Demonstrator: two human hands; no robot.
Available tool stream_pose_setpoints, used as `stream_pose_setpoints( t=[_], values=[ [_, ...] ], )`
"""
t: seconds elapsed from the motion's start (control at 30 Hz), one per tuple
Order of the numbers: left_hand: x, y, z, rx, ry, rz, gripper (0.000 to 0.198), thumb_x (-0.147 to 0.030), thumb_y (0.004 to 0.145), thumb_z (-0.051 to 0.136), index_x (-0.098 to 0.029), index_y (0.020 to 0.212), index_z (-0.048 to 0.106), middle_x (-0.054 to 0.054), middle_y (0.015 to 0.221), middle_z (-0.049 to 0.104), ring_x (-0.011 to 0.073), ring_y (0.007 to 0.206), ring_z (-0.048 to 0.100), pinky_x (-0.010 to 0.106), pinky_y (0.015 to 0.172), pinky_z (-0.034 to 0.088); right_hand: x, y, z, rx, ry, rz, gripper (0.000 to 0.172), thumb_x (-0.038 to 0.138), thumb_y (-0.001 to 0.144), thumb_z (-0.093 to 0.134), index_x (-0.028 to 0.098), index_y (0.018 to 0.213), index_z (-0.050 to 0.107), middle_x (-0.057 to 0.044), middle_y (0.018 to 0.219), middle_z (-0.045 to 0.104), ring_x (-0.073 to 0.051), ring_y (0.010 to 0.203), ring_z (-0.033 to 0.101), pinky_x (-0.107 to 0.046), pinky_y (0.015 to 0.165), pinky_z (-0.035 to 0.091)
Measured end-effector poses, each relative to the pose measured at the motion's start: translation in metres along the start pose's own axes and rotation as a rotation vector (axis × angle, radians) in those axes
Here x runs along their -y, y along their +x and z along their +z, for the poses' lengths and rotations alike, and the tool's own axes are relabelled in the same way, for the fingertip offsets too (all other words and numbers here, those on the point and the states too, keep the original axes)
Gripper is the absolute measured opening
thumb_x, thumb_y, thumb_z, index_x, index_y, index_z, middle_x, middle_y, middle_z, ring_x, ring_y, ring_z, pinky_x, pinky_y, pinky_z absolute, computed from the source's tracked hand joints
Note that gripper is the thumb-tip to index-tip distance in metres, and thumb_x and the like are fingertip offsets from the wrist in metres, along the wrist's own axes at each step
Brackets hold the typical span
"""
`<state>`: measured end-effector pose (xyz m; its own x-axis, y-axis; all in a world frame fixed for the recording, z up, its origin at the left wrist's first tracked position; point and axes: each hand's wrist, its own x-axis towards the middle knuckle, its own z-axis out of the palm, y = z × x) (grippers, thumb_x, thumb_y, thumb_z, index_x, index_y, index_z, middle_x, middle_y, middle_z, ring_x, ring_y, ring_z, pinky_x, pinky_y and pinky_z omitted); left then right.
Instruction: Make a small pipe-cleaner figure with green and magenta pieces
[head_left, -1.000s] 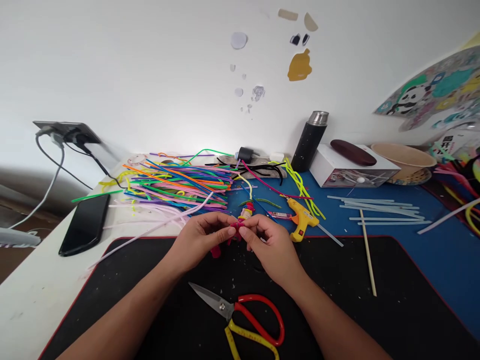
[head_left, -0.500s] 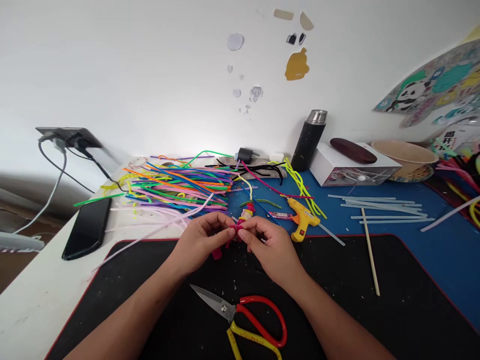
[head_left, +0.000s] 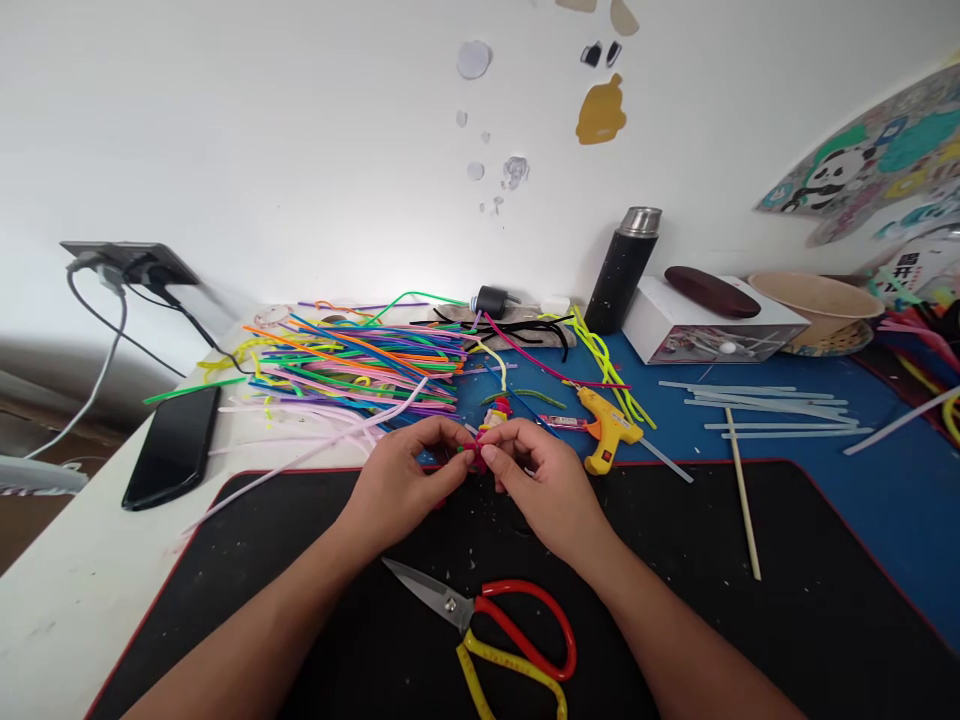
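Note:
My left hand (head_left: pixel 401 480) and my right hand (head_left: pixel 544 480) meet over the far edge of a black mat (head_left: pixel 750 620). Both pinch a small red pipe-cleaner piece (head_left: pixel 474 455) between their fingertips. A little red and yellow pipe-cleaner figure (head_left: pixel 497 412) lies just beyond the fingers. Red-handled scissors (head_left: pixel 495 620) lie on the mat just below my wrists, blades pointing left.
A heap of coloured pipe cleaners (head_left: pixel 352 365) lies behind my left hand. A yellow glue gun (head_left: pixel 606 425), glue sticks (head_left: pixel 765 410), a wooden stick (head_left: pixel 742 495), a black flask (head_left: pixel 621 270), a white box (head_left: pixel 712 325) and a bowl (head_left: pixel 814 300) lie right. A phone (head_left: pixel 172 445) lies left.
Both hands have shifted slightly away from me with the red piece. The pink end that hung below my left hand no longer shows.

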<state>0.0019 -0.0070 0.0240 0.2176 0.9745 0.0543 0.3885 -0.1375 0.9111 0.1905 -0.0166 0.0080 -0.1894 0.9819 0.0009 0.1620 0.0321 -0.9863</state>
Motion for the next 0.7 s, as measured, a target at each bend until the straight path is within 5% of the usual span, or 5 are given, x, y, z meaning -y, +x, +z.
stream_pose_setpoints(
  t=[0.37, 0.7],
  values=[
    [0.0015, -0.0027, 0.0004, -0.054, 0.142, 0.110, 0.011, -0.029, 0.089, 0.066, -0.022, 0.091, 0.075, 0.000, 0.084, 0.077, 0.0174, 0.074, 0.069, 0.027, 0.072, 0.053, -0.0001, 0.0001, -0.0009, 0.020, -0.073, -0.004, 0.015, 0.033, 0.098, 0.061, 0.021, 0.098, 0.070, 0.002, 0.070, 0.061, -0.017, 0.065, 0.060, -0.028, 0.060, 0.043],
    [0.0058, -0.0001, 0.0028, 0.020, 0.099, -0.002, 0.013, -0.034, 0.090, 0.068, -0.023, 0.090, 0.075, -0.001, 0.081, 0.076, 0.0179, 0.073, 0.069, 0.027, 0.067, 0.051, -0.0059, -0.0001, 0.0014, 0.005, -0.145, -0.026, 0.012, 0.030, 0.096, 0.060, 0.021, 0.089, 0.066, 0.005, 0.063, 0.056, -0.014, 0.057, 0.051, -0.027, 0.055, 0.037]
  ],
)
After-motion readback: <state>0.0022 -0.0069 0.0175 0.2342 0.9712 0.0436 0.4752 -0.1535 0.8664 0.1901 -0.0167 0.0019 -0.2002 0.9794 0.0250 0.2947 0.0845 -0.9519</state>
